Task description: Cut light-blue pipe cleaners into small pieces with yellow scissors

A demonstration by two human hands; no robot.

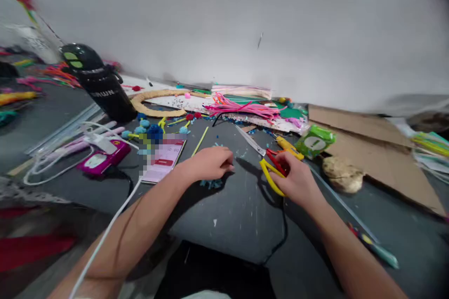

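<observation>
A white wall [224, 28] is standing upright beyond the phone [164, 159], which is lying flat with a pink and white screen, partly blurred. A dark grey table [231, 219] is spreading beneath and around the phone. Flat brown cardboard [379, 163] is lying well to the phone's right. A black bottle [101, 84] with a printed side is standing beyond the phone and to its left, looking tilted in this wide view. A curved tan band [159, 112] is lying beyond the phone, near that bottle. A loose bundle of pink stems [242, 108] is resting beyond the phone and to its right. The person's right hand [296, 180] is working well to the phone's right, its fingers gripping the red and yellow handles of the scissors [260, 150]; those scissors are lying between phone and right hand, their blades pointing away from the person. The left hand [212, 163] is hovering or resting just right of the phone, fingers curling inward; whether it is holding anything, one cannot tell. A magenta power strip [114, 156] is sitting to the phone's left. A rough tan lump [342, 175], a green packet [315, 141] and a yellow tool [289, 148] are lying well to its right. Dark blue fluff [155, 133] is sitting at the phone's far edge, a thin yellow-green stick [200, 141] is lying just beside its right edge, and blue scraps [212, 183] are showing right of the phone, below the left hand.
</observation>
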